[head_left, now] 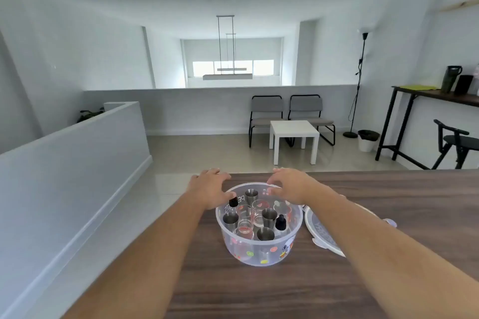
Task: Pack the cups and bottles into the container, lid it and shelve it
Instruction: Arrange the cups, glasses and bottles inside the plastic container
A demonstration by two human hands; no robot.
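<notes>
Between the left hand (211, 188) and right hand (290, 186), both with fingers spread and holding nothing, sits the tub (259, 254) on the tabletop (285, 292), filled with cups (265, 233) and bottles (280, 223) (upright); its lid (324, 233) lies below the right forearm.

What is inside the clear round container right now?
The container holds four steel cups, clear glasses and two black-capped dropper bottles. The hands hide part of its far side, so the full count is uncertain.

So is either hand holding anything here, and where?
Both hands, left and right, rest at the container's far rim, one on each side; whether they actually grip it cannot be told.
</notes>
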